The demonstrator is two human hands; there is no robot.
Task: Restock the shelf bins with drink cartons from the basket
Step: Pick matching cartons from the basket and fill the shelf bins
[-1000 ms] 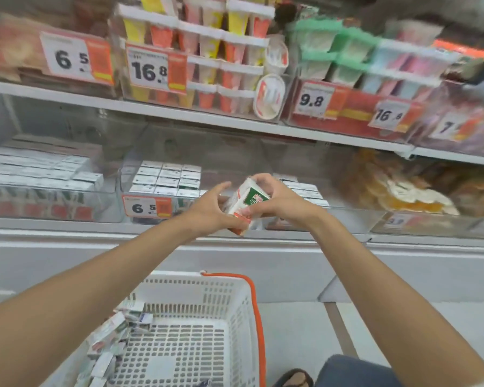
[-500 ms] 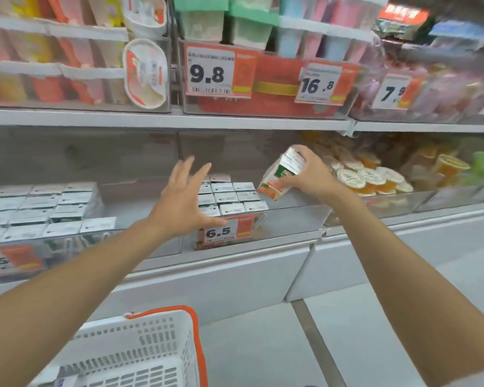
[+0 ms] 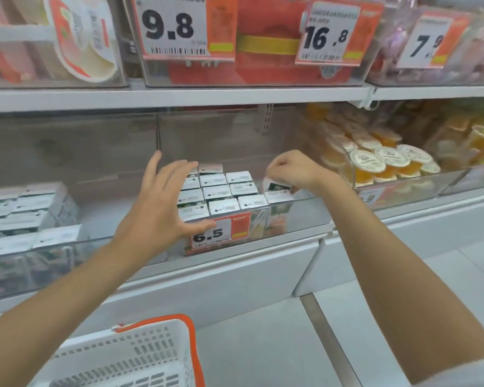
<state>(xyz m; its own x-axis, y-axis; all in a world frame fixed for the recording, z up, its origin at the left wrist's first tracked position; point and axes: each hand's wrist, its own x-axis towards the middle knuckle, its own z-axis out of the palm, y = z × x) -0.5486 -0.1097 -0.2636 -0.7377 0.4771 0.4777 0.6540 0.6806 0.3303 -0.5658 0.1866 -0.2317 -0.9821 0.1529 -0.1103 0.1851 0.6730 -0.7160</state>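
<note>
- Only a corner of the drink carton (image 3: 277,186) shows under the right hand (image 3: 291,170), whose fingers are curled down around its top; the carton sits tilted at the right end of the rows, inside the clear bin (image 3: 310,216)
- Left hand (image 3: 157,208) hovers in front of the same bin, fingers straight and spread apart, holding nothing; it covers the left part of the packed cartons (image 3: 221,195) and the upper left edge of the price tag (image 3: 221,233) reading 6.5
- Whether the left fingertips touch those cartons cannot be told
- Print on the carton tops is too blurred to read
- Basket (image 3: 140,356), white with an orange handle, is cut off by the bottom edge, so its inside is out of sight
- Another bin of cartons (image 3: 25,210) on the left runs off the frame
- Orange-filled cups (image 3: 383,163) with white lids sit to the right behind a clear wall, the farther ones smeared
</note>
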